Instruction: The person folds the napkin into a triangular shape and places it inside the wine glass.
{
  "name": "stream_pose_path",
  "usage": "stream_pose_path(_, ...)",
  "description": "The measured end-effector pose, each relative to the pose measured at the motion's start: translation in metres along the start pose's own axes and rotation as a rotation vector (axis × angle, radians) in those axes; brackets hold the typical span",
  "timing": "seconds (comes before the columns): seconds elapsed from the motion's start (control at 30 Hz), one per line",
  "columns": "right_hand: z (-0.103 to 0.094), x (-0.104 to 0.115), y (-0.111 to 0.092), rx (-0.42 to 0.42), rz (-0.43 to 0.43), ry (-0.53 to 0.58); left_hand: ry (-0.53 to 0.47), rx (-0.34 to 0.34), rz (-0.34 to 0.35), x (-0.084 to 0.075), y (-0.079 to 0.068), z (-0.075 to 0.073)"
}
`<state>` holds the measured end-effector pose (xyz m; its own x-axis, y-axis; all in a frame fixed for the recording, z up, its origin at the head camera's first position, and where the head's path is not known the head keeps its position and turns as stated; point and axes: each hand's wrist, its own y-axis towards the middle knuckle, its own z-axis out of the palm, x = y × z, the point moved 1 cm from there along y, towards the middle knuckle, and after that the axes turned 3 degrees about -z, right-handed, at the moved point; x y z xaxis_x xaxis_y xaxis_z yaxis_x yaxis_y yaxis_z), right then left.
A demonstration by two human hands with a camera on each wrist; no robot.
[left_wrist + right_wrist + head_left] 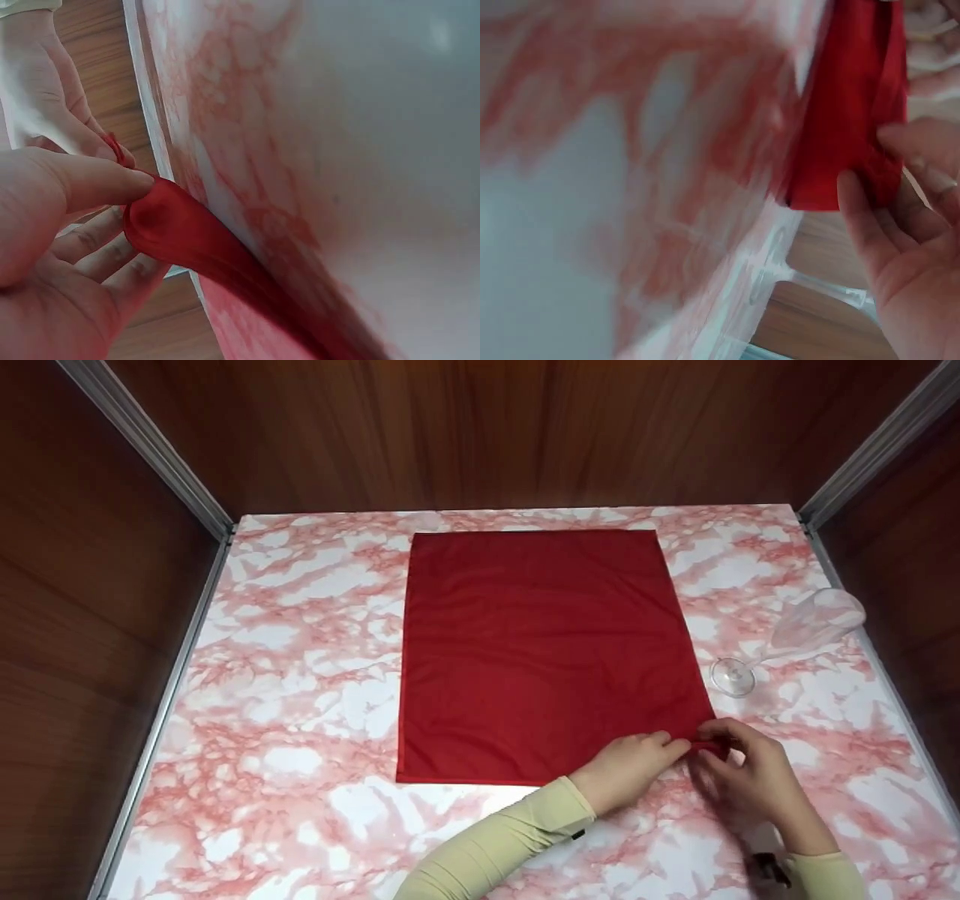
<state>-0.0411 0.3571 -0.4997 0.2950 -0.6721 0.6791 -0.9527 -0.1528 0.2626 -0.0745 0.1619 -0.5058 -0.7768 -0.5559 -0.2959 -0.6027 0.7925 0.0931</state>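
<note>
A red cloth napkin (540, 652) lies spread out, its near right corner raised between two bare hands. The left hand (626, 765) pinches the near edge just left of that corner; in the left wrist view its thumb (112, 182) presses on the fabric over the fingers. At the corner itself, the right hand (757, 769) grips the cloth between thumb and fingers. Seen from the right wrist, a lifted strip of red cloth (840, 112) hangs from the fingers, with the corner partly folded over. The cloth's underside is mostly hidden.
A clear stemmed glass (806, 630) stands upright right of the napkin, its round foot close to the cloth's right edge. The tabletop (285, 720) has a red and white marbled pattern. Brown wood panels (480, 435) with metal edging enclose the back and sides.
</note>
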Motion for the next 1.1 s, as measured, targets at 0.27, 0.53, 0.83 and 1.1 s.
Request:
stream_pose_path(0.27,-0.013,-0.011,0.001,0.157,-0.036,0.342,-0.168,-0.020,-0.060,0.006,-0.001,-0.001)
stream_pose_path(0.53,-0.020,-0.013,0.002,0.254,-0.052,0.516,-0.381,-0.057,-0.054,0.015,-0.001,-0.001)
stream_pose_path(0.83,-0.019,-0.019,0.006,0.148,0.023,0.434,-0.638,-0.049,-0.117,0.024,0.001,0.000)
stream_pose_path(1.1,-0.019,-0.022,0.012,0.147,0.060,0.396,-0.768,-0.047,-0.172,0.029,0.001,-0.004)
